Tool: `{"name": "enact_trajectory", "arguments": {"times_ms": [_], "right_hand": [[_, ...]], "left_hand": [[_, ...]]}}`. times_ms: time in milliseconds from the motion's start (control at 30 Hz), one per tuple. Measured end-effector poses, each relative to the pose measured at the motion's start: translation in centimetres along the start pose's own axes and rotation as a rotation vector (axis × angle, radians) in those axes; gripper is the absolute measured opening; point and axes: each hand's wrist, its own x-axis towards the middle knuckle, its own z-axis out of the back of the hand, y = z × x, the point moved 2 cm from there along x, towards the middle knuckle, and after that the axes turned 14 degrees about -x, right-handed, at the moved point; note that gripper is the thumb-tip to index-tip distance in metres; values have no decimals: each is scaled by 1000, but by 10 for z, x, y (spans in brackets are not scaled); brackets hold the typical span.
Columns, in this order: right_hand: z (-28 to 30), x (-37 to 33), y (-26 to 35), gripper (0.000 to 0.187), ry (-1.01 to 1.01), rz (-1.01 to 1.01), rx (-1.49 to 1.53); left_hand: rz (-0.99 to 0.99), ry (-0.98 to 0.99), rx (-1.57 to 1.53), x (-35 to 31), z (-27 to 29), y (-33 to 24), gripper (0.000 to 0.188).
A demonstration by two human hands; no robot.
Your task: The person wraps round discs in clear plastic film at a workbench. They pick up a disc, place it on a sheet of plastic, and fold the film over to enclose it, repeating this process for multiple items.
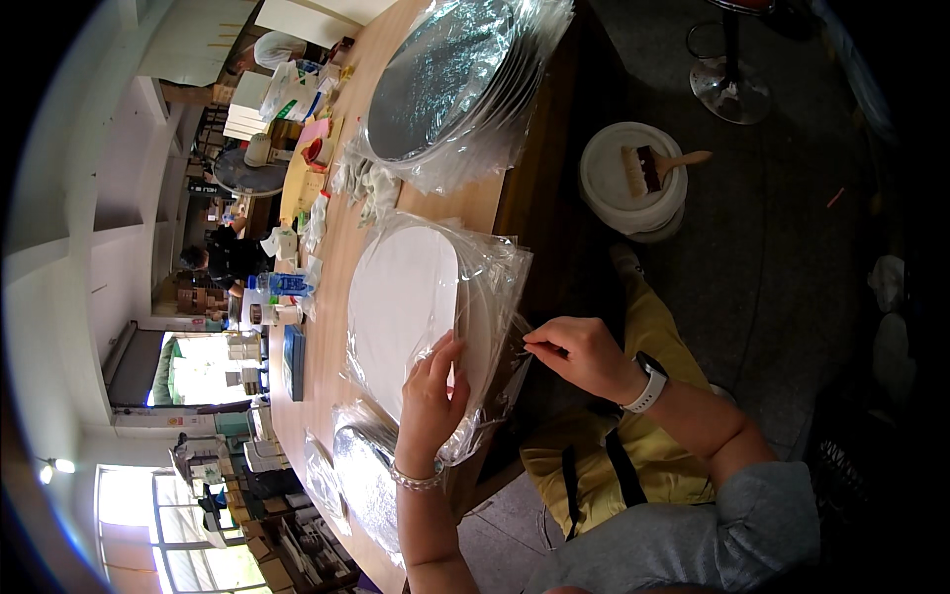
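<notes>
A white oval board [404, 307] lies on the wooden table in a clear plastic bag [495, 287], whose loose edge hangs toward the table's edge. My left hand [432, 391], with a bead bracelet at the wrist, rests on the board's near part, its fingers stretched out. At the bag's edge my right hand [582, 354], wearing a white-strapped watch, is closed in a pinch on the thin plastic. A stack of silvery round sheets in clear plastic [435, 89] lies farther along the table. Beside my left forearm are more shiny plastic-wrapped discs [368, 475].
A brush [648, 170] lies on a white lidded bucket [633, 213] on the floor beyond the table's edge. Crumpled plastic [374, 188], a red tape roll [317, 152], a water bottle [282, 284] and a dark blue flat box [294, 361] sit on the table. Other people are in the background.
</notes>
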Motion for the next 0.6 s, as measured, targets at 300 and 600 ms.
{"name": "enact_trajectory", "arguments": {"times_ms": [300, 600], "right_hand": [[-1, 1, -1, 11, -28, 34, -43], [1, -1, 0, 10, 4, -2, -4]], "left_hand": [[-57, 17, 229, 6, -5, -14, 30], [-14, 3, 120, 4, -1, -7, 36]]}}
